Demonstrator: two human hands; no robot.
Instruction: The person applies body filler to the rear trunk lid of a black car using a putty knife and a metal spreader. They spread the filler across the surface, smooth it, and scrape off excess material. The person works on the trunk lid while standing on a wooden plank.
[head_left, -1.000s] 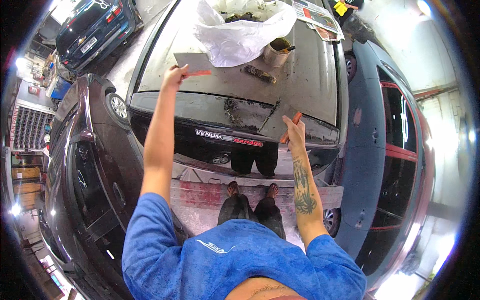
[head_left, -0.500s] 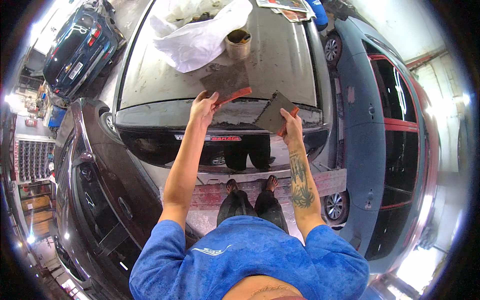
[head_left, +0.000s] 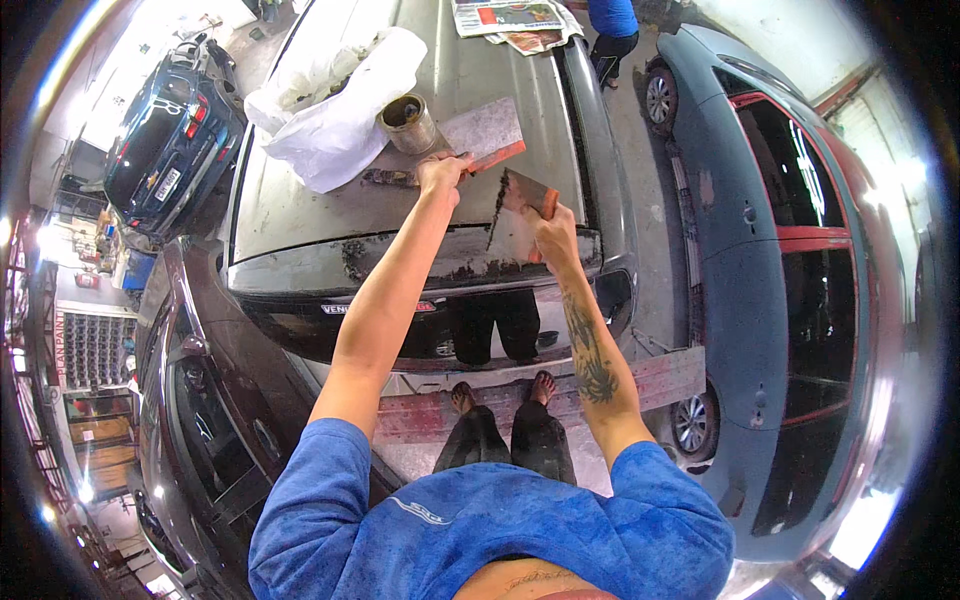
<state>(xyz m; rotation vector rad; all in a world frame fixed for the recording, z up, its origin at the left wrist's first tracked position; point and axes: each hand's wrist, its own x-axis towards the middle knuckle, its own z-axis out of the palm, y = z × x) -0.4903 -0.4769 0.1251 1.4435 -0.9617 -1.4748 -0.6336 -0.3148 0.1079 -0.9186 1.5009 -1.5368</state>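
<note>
Atop a car's grey roof [head_left: 300, 205], a white bag [head_left: 335, 140] and a can [head_left: 410, 132] stand left of the left hand [head_left: 442, 174], which grips an orange-edged scraper [head_left: 487, 127]; the right hand [head_left: 554, 238] clasps a second scraper [head_left: 528, 187], dark paste [head_left: 502, 195] lining one side. Work appears partway: dark smears [head_left: 353, 258] mark the roof's rear, with that paste not yet used up. Since the earlier frame, the left hand's scraper has shifted to the can's right.
</note>
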